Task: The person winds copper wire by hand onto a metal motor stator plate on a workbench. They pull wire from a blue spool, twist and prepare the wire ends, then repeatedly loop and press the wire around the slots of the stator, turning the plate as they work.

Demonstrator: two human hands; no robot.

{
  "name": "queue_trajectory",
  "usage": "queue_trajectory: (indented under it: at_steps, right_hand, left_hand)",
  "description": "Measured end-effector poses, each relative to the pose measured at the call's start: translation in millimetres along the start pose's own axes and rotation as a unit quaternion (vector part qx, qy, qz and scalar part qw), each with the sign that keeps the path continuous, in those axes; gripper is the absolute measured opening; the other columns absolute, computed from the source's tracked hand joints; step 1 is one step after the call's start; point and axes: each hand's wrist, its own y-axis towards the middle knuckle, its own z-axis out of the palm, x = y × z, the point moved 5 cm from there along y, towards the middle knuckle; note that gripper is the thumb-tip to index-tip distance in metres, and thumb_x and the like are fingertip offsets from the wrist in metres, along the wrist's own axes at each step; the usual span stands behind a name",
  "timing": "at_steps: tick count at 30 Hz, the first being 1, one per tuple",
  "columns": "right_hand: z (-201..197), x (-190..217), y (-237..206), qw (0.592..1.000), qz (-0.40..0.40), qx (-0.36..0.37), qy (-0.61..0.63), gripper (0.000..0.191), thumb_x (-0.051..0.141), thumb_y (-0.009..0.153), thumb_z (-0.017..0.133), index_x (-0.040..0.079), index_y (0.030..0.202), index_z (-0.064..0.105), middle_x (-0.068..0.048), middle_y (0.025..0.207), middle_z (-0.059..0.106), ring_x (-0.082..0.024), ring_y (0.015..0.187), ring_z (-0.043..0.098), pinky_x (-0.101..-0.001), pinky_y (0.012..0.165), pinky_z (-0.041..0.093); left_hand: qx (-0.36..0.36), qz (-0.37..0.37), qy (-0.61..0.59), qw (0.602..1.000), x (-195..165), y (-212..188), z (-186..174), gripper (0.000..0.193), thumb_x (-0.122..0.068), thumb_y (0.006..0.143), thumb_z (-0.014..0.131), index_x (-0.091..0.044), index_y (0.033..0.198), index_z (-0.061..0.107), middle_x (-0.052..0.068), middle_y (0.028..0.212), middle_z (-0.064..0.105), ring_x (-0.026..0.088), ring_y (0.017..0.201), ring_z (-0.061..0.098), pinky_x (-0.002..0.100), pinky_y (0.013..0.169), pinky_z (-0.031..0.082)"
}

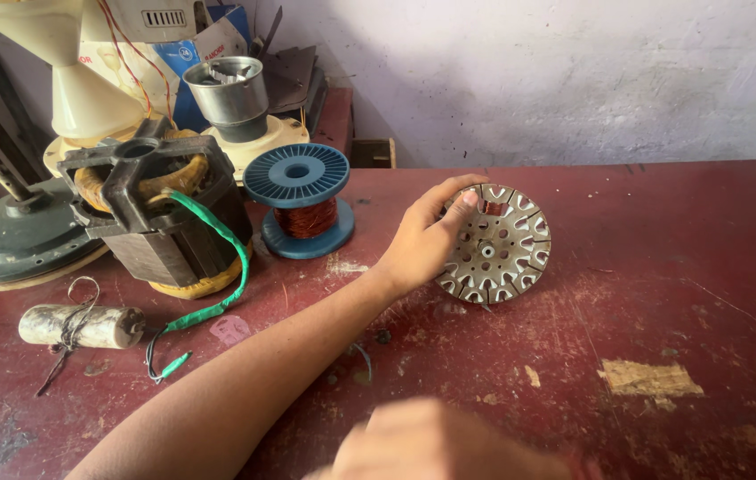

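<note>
Left hand [427,240] clamped on one slotted metal disc [495,244] (tilted on red surface [663,267]); right hand [436,444] blurred, grip unclear. Nearby: one blue wire spool [300,200], one motor stator [160,213], one capacitor [80,326].

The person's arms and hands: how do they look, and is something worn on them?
Both are bare. The left hand has no glove, ring or watch showing, and its forearm is uncovered along its whole visible length, with no sleeve. The right hand shows only partly at the bottom edge, blurred; no glove shows on it. Its wrist and arm lie outside the picture.
</note>
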Motion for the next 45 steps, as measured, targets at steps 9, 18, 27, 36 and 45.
queue_trajectory:
  at_steps: [9, 18, 27, 36, 45]
  right_hand:
    - [-129, -60, -12, 0.875, 0.13, -0.244, -0.398, 0.016, -0.003, 0.089, 0.071, 0.006, 0.101, 0.077, -0.009, 0.102, 0.074, -0.025, 0.094, 0.067, -0.0366, 0.084, 0.054]
    - [-133, -102, -37, 0.862, 0.235, -0.193, -0.406, 0.019, 0.006, 0.081, 0.081, 0.009, 0.099, 0.079, -0.005, 0.1, 0.067, -0.023, 0.091, 0.061, -0.0352, 0.078, 0.053]
    - [-141, -100, -47, 0.884, 0.228, -0.24, -0.33, 0.012, 0.005, 0.085, 0.076, -0.002, 0.095, 0.073, -0.009, 0.103, 0.069, -0.026, 0.103, 0.064, -0.0377, 0.087, 0.052]
    - [-144, -116, -63, 0.884, 0.266, -0.305, -0.235, 0.008, 0.008, 0.09, 0.074, 0.001, 0.089, 0.074, -0.007, 0.095, 0.073, -0.016, 0.088, 0.064, -0.0312, 0.076, 0.05]
    - [-152, -132, -80, 0.879, 0.277, -0.37, -0.118, 0.006, 0.005, 0.09, 0.077, 0.0, 0.093, 0.076, -0.004, 0.095, 0.072, -0.007, 0.078, 0.058, -0.0226, 0.066, 0.044]
  left_hand:
    - [0.001, -0.016, 0.006, 1.0, -3, -2, -2, 0.041, -0.031, 0.107, 0.047, -0.008, 0.138, 0.06, 0.011, 0.128, 0.067, 0.02, 0.12, 0.061, 0.035, 0.104, 0.048]
    - [-0.026, 0.011, 0.126, 0.992, -15, -7, -4, 0.048, -0.038, 0.103, 0.044, -0.01, 0.139, 0.06, 0.015, 0.128, 0.059, 0.028, 0.124, 0.058, 0.039, 0.108, 0.044]
    - [-0.09, 0.098, 0.383, 0.914, -77, -9, -2, 0.034, -0.033, 0.083, 0.075, -0.002, 0.097, 0.07, 0.014, 0.096, 0.066, 0.025, 0.099, 0.062, 0.038, 0.087, 0.052]
    - [0.279, -0.095, 0.226, 0.928, -98, 5, -17, 0.034, -0.034, 0.095, 0.062, -0.004, 0.096, 0.079, 0.005, 0.074, 0.078, 0.012, 0.065, 0.072, 0.03, 0.061, 0.056]
    - [0.102, 0.037, 0.214, 0.971, -85, 16, -10, 0.049, -0.044, 0.105, 0.05, -0.001, 0.111, 0.074, 0.011, 0.094, 0.077, 0.016, 0.083, 0.071, 0.034, 0.075, 0.058]
